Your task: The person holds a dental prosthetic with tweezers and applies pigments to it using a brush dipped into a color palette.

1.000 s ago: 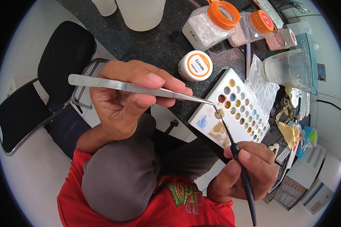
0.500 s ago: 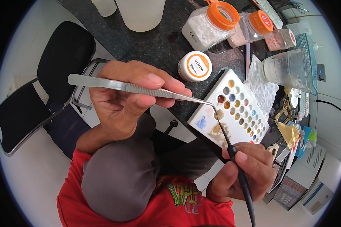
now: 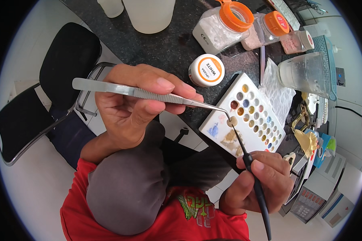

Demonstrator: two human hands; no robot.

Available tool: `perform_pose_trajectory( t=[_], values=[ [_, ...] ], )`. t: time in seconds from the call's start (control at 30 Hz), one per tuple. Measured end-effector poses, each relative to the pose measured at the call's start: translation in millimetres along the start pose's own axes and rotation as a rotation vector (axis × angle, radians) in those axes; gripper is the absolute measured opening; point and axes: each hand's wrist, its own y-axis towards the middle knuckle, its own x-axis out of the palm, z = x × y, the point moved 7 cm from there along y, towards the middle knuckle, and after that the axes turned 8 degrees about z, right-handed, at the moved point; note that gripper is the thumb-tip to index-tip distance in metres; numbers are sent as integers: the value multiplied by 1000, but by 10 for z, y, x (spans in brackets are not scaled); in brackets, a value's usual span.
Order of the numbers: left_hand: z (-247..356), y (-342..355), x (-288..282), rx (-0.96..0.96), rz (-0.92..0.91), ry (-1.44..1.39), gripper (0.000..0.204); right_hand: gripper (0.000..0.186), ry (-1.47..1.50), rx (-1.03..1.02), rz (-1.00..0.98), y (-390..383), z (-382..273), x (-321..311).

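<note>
Your left hand (image 3: 124,114) grips the steel tweezers (image 3: 161,97) by their ribbed part, and your right hand (image 3: 272,182) holds the thin black tool (image 3: 260,195) like a pen. Both tips come together at the small beige round piece (image 3: 233,121); I cannot tell if it rests on the white palette (image 3: 253,141) or hangs above it. This palette lies at the near edge of the table (image 3: 181,48), with a white jar (image 3: 207,70) close beside
</note>
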Motion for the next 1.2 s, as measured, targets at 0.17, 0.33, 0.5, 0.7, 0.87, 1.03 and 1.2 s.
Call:
perform_pose_trajectory(
  t=[0.17,0.33,0.5,0.7,0.87,1.03,1.2],
  values=[
    [-15,5,15,10,-5,-65,18,18,61,12,27,-6,3,-81],
    [0,-14,-5,33,-11,-72,18,24,56,44,-38,2,28,-70],
    [5,-8,25,6,-6,122,23,26,43,37,-69,13,40,-49],
    [-5,-20,16,19,-20,120,22,24,27,19,-54,15,35,-20],
    [0,-11,10,31,-30,122,23,23,15,54,-73,-3,29,-18],
    [37,-9,15,10,-9,119,22,21,58,23,2,6,8,-162],
    [57,-19,157,149,-175,82,16,24,5,8,-68,-23,45,-170]
  ],
)
